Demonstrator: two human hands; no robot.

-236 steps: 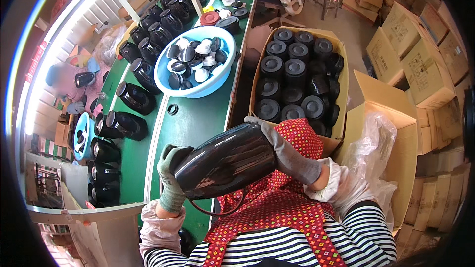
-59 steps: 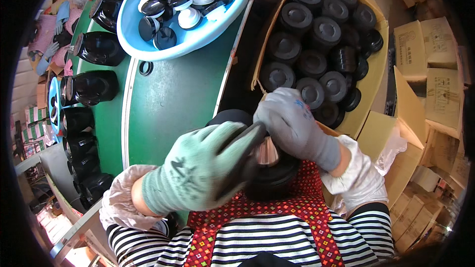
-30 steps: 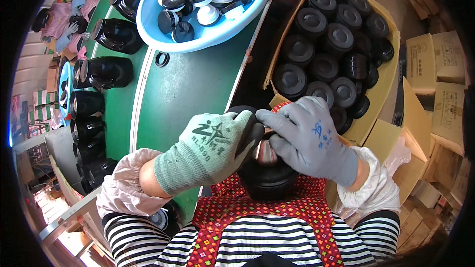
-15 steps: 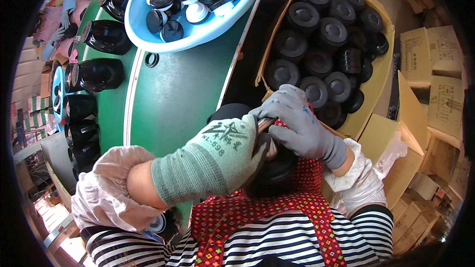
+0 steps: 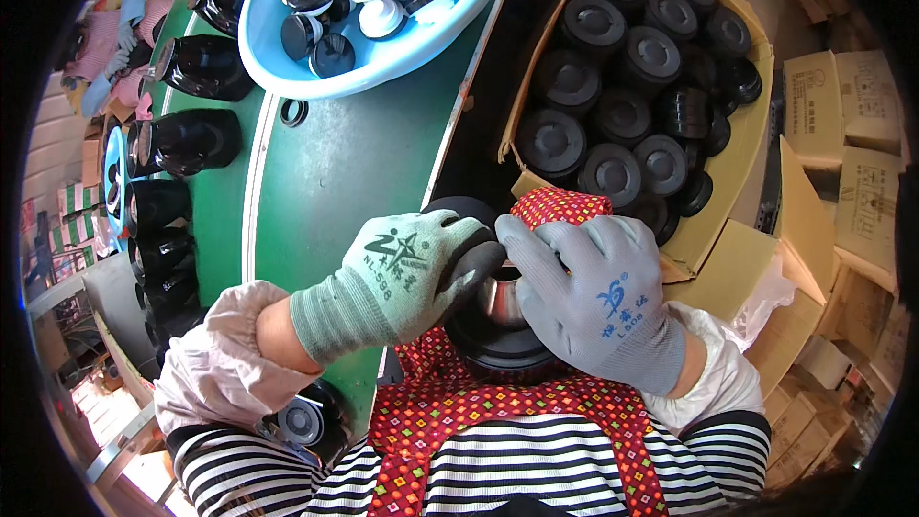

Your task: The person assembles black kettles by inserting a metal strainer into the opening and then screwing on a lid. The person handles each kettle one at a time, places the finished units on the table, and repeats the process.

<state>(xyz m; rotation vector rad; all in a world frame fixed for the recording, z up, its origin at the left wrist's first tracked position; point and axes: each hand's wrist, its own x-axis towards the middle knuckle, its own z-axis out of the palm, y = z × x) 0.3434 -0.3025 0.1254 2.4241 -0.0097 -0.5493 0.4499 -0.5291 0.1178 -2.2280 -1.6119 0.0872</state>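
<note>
In my lap, against the red patterned apron (image 5: 498, 400), rests a black round vessel with a shiny metal neck (image 5: 501, 303). My left hand (image 5: 407, 273), in a green glove with dark fingertips, is closed at the left side of its top. My right hand (image 5: 598, 297), in a grey glove, curls over the neck from the right, its fingers bent and close to the left thumb. The gloves hide most of the rim, so I cannot tell whether a small part is pinched there. Just beyond the left fingers a dark round shape (image 5: 461, 208) shows partly.
A blue basin (image 5: 359, 86) of black and white lids stands on the green table (image 5: 354, 172), near a black ring (image 5: 294, 113). Glossy black jugs (image 5: 196, 142) line the left. At right, a carton (image 5: 742, 168) holds black round parts. Another person's gloved hands (image 5: 122, 48) show far left.
The vessel has come more upright, its neck now facing up. My right hand has turned and moved down to its right side; my left hand has shifted slightly up and left.
</note>
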